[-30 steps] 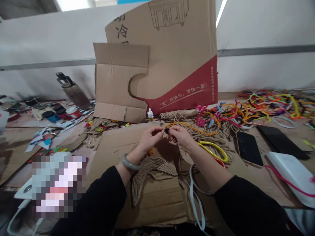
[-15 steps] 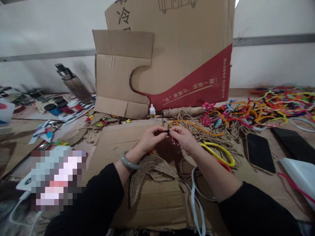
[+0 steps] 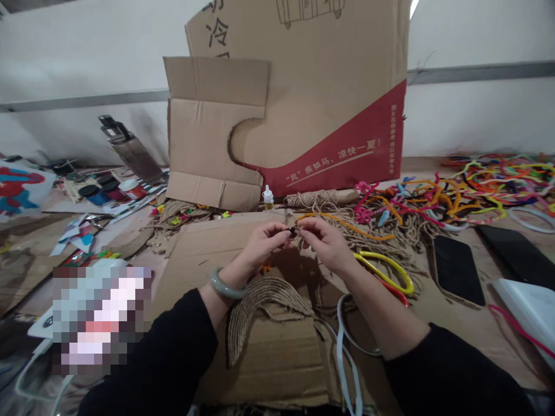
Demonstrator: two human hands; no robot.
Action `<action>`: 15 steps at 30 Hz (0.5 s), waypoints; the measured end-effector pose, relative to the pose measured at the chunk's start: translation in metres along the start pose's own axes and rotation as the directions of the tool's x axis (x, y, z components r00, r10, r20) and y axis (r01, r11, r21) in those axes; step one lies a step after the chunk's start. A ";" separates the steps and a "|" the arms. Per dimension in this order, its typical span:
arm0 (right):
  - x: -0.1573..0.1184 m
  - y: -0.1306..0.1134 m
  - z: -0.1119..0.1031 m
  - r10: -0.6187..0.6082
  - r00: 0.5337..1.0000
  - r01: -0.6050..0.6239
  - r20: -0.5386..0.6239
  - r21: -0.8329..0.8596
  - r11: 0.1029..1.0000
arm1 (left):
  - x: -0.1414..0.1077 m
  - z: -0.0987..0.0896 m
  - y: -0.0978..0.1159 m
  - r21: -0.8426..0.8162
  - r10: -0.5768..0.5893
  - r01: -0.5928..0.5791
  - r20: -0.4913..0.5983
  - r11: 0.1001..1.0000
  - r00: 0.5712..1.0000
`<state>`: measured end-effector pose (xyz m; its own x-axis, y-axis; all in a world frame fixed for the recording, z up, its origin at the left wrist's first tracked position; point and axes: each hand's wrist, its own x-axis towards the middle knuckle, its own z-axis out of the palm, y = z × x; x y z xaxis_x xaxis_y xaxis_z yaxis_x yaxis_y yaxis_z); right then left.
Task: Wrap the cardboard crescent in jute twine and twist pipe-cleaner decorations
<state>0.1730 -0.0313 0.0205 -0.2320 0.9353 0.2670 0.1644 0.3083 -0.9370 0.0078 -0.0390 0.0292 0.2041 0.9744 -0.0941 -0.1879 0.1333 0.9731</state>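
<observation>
My left hand [image 3: 266,242], with a pale green bangle [image 3: 228,286] on the wrist, pinches a small dark piece [image 3: 292,231] between thumb and forefinger. Its kind is too small to tell. Just to the right, my right hand [image 3: 325,242] has its fingertips slightly apart, close to the dark piece. Both hands are above a cardboard sheet [image 3: 203,248]. Below them lies a curved band of brown twine rows [image 3: 260,300] on cardboard. A small dropper bottle [image 3: 268,199] with a white cap stands beyond my hands.
Behind stands a large cardboard panel [image 3: 338,81]. Loose twine [image 3: 347,222] and coloured pipe cleaners [image 3: 468,190] spread right, near a yellow loop [image 3: 390,268] and a phone [image 3: 458,268]. Paint jars [image 3: 132,188] and a leaning bottle [image 3: 134,153] are left. A white cable [image 3: 342,341] lies in front.
My right hand has drawn back a little to the right, its fingertips parting from the dark piece. That piece stays in my left hand. At far left, a painted paper shows more fully.
</observation>
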 end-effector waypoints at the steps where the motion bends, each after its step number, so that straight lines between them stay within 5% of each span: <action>1: -0.001 0.001 -0.001 -0.077 0.997 0.077 0.001 -0.038 0.996 | 0.000 0.000 0.001 -0.018 -0.015 0.015 0.014 1.000 1.000; 7: -0.003 0.001 -0.003 -0.427 0.898 0.437 0.106 -0.327 0.838 | 0.000 -0.005 0.000 -0.080 -0.100 0.109 0.103 0.991 0.990; 15: -0.003 0.001 -0.005 -0.499 0.852 0.513 0.159 -0.447 0.733 | 0.001 -0.006 -0.001 -0.111 -0.144 0.159 0.139 0.981 0.980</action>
<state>0.1787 -0.0333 0.0202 -0.4321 0.6151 0.6595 0.4295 0.7834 -0.4492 0.0021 -0.0374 0.0272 0.3601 0.9106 -0.2028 -0.2583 0.3062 0.9163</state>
